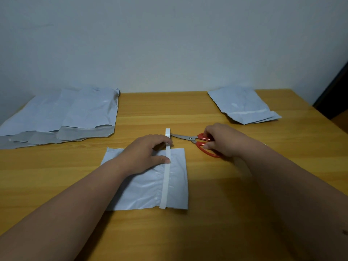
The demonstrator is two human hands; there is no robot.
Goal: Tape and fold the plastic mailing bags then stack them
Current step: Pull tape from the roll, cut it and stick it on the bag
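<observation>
A folded mailing bag is lying near the middle of the wooden worktop, a white tape strip running along it. The left hand is pinching the tape roll at the bag's far edge. The right hand is gripping red-handled scissors, blades touching the tape. Unfolded bags are lying far left; the folded stack is sitting far right.

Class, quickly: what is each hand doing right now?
Left hand: pinches the tape strip between thumb and finger, over the folded bag.
Right hand: grips the red-handled scissors, blades at the tape.
</observation>
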